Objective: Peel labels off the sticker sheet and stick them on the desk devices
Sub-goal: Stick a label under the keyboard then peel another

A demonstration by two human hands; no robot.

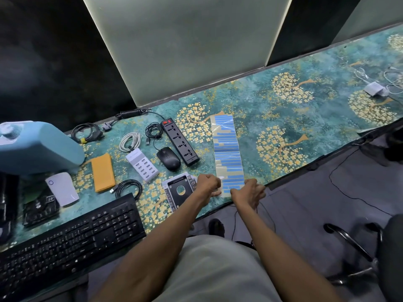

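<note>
Your two hands meet at the near end of the sticker sheet (229, 153), right at the near edge of the surface (305, 118). Your left hand (208, 184) has its fingers curled and seems to pin or pinch the sheet's near-left corner; your right hand (253, 191) is curled over the near-right corner, its fingertips hidden under the knuckles, so I cannot tell whether its grip has a label yet or only the backing.

Expect the sheet to behave as thin, floppy paper: almost weightless, easy to crease, and likely to slide on this patterned cover if you pull without holding it down. It runs away from you as a long strip, with blue labels in rows and bare tan patches where the backing shows. Keep one hand flat on the backing close to the label you want, and lift that label by a corner with a fingernail, peeling low and slowly so it does not curl onto itself or tear. Handle it by the edge, since the glue side will probably catch on your fingers.

Left of the sheet lie the devices: the drive caddy (177, 190) touching your left hand, then the mouse (168, 158), the power strip (180, 141), the USB charging hub (142, 164) and, nearest you, the keyboard (69, 234).
</note>
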